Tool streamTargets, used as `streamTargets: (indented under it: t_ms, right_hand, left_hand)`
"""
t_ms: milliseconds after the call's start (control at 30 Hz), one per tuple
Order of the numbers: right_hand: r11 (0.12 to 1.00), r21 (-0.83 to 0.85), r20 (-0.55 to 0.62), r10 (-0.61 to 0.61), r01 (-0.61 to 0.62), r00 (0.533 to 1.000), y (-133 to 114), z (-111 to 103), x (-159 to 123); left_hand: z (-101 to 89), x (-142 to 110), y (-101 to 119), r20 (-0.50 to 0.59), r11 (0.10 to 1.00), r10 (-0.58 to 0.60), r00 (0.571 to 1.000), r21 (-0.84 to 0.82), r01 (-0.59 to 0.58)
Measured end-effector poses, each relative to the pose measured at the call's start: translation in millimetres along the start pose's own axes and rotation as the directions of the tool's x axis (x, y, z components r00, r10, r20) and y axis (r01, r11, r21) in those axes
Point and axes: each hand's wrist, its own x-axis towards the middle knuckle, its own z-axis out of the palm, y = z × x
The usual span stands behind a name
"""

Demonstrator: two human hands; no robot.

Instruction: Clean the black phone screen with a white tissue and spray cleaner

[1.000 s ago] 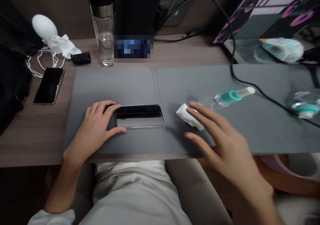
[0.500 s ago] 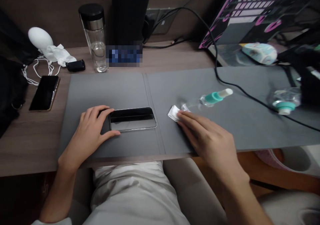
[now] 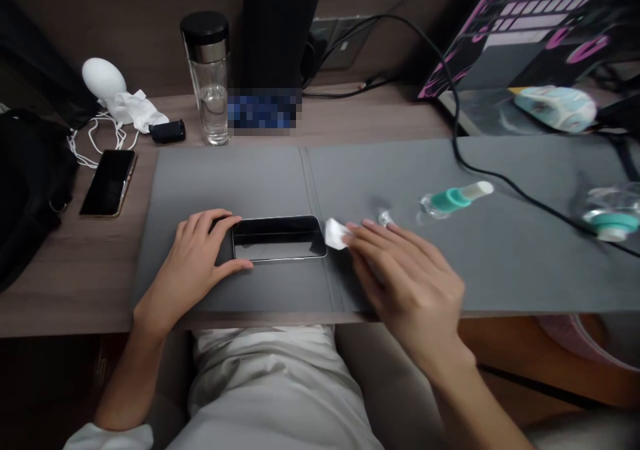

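A smartphone (image 3: 280, 239) with a dark, reflective screen lies flat on the grey desk mat (image 3: 225, 177). My left hand (image 3: 197, 257) grips its left end, thumb on the near edge and fingers at the far corner. Between the fingertips of my right hand (image 3: 407, 280) is a folded white wipe (image 3: 337, 234), close to the phone's right end. Just beyond these fingers sits a small clear cap (image 3: 385, 218), partly hidden. A spray bottle with a teal collar and white nozzle (image 3: 455, 199) lies farther right on the mat.
At the left are a second phone (image 3: 109, 182), a black bag (image 3: 33, 197) and a white egg-shaped object (image 3: 103, 77) with cords. A glass water bottle (image 3: 214, 107) stands at the back. A black cable (image 3: 505, 177) crosses the mat's right side, near another teal-collared bottle (image 3: 613, 213).
My right hand has brought the white wipe leftward, nearer the phone's right end. My left hand stays at the phone's left end. The whole view has shifted slightly.
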Motion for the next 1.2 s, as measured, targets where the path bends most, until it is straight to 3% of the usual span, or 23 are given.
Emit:
streamTargets:
  t_ms: [100, 233, 467, 967, 1200]
  right_hand:
    - [0.996, 0.038, 0.038, -0.083, 0.082, 0.996, -19.5, 6.5, 8.9]
    - [0.991, 0.067, 0.158, -0.126, 0.117, 0.979, -27.7, 13.3, 12.7]
    - [0.986, 0.165, 0.323, -0.093, 0.041, 0.942, -30.7, 16.4, 5.2]
    - [0.983, 0.168, 0.357, 0.009, -0.073, 0.934, -28.1, 34.9, 26.9]
    - [0.987, 0.151, 0.354, 0.001, -0.058, 0.935, -33.7, 27.1, 19.2]
  left_hand:
    - [0.4, -0.5, 0.4, -0.003, 1.0, 0.011, 1.0, -0.009, -0.011]
    - [0.9, -0.6, 0.1, 0.008, 1.0, 0.011, 1.0, 0.022, -0.011]
    - [-0.8, 0.4, 1.7, 0.017, 1.0, 0.0, 1.0, -0.001, 0.0]
    - [-1.2, 0.2, 2.4, 0.021, 1.0, -0.004, 1.0, 0.026, 0.004]
    - [-2.2, 0.4, 5.4, 0.024, 1.0, -0.007, 1.0, 0.007, 0.007]
